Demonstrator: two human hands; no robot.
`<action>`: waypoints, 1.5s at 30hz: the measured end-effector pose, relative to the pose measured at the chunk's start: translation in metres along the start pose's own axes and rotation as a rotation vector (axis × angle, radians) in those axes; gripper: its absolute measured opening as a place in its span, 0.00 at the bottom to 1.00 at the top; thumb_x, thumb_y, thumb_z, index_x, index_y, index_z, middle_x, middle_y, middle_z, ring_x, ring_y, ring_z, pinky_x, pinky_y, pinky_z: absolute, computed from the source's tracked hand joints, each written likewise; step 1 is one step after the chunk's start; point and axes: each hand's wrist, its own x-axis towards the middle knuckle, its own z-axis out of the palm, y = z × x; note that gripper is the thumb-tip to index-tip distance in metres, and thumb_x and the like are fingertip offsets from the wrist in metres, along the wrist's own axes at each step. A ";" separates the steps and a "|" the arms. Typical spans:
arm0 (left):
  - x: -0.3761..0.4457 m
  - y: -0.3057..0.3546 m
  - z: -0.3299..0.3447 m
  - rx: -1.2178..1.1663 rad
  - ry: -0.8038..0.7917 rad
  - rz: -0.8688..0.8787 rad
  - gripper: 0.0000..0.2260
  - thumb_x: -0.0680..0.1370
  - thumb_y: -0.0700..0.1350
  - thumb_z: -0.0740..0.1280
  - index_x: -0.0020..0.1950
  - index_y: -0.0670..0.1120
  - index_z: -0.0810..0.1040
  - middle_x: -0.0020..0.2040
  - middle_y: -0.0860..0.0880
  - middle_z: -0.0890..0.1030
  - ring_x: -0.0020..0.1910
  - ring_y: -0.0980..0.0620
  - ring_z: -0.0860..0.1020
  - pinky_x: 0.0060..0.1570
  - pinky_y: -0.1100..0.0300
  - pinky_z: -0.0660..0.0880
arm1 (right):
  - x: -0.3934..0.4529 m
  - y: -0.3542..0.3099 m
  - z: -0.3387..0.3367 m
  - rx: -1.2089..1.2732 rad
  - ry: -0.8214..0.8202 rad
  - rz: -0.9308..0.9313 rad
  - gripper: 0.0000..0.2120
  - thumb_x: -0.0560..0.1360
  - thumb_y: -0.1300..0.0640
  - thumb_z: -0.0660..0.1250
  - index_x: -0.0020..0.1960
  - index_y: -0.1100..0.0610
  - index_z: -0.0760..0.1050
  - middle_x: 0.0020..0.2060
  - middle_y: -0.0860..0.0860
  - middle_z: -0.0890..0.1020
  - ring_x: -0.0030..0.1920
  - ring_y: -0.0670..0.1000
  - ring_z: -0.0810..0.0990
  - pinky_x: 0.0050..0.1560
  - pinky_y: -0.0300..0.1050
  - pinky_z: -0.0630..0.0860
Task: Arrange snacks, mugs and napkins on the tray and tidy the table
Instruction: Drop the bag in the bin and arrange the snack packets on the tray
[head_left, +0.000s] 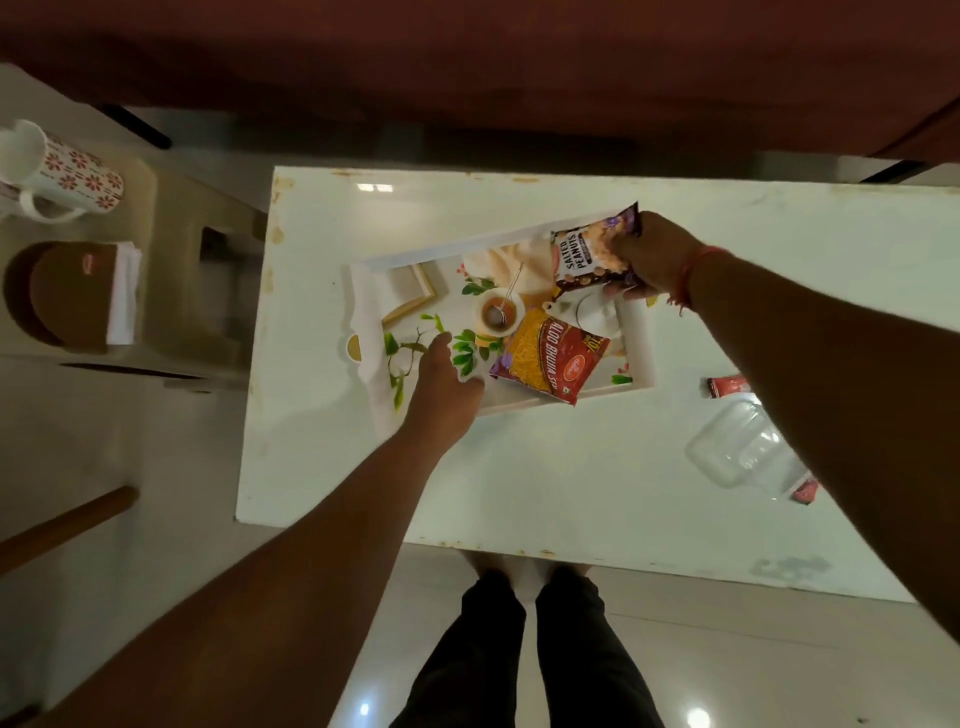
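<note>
While the right hand grips the salted peanuts packet upright over the tray's far right corner, the left hand rests relaxed on its near rim; inside, the yellow snack packet lies flat, long axis running left to right.

White table — tray, clear container on it.

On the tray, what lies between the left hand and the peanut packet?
In the head view, only the tray's printed floor lies between the left hand and the salted peanuts packet.
</note>
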 end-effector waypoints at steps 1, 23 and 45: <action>0.000 0.000 0.003 0.015 -0.012 0.001 0.32 0.76 0.36 0.66 0.77 0.50 0.59 0.74 0.47 0.66 0.71 0.46 0.69 0.68 0.45 0.71 | 0.003 0.002 -0.003 -0.002 0.017 0.009 0.15 0.82 0.50 0.59 0.67 0.54 0.70 0.53 0.53 0.83 0.39 0.49 0.84 0.29 0.39 0.80; 0.007 0.082 0.034 -0.250 -0.124 0.054 0.14 0.77 0.48 0.71 0.61 0.49 0.75 0.53 0.51 0.84 0.52 0.50 0.83 0.54 0.49 0.80 | -0.096 0.034 0.065 0.804 0.148 -0.087 0.24 0.76 0.55 0.70 0.69 0.57 0.66 0.56 0.51 0.78 0.52 0.45 0.81 0.45 0.39 0.80; 0.027 0.011 0.054 0.601 -0.078 0.200 0.17 0.75 0.49 0.68 0.60 0.43 0.73 0.56 0.41 0.80 0.56 0.40 0.79 0.51 0.48 0.77 | 0.012 0.028 0.021 0.073 0.330 0.020 0.15 0.74 0.51 0.72 0.57 0.54 0.72 0.57 0.53 0.82 0.52 0.55 0.84 0.53 0.54 0.82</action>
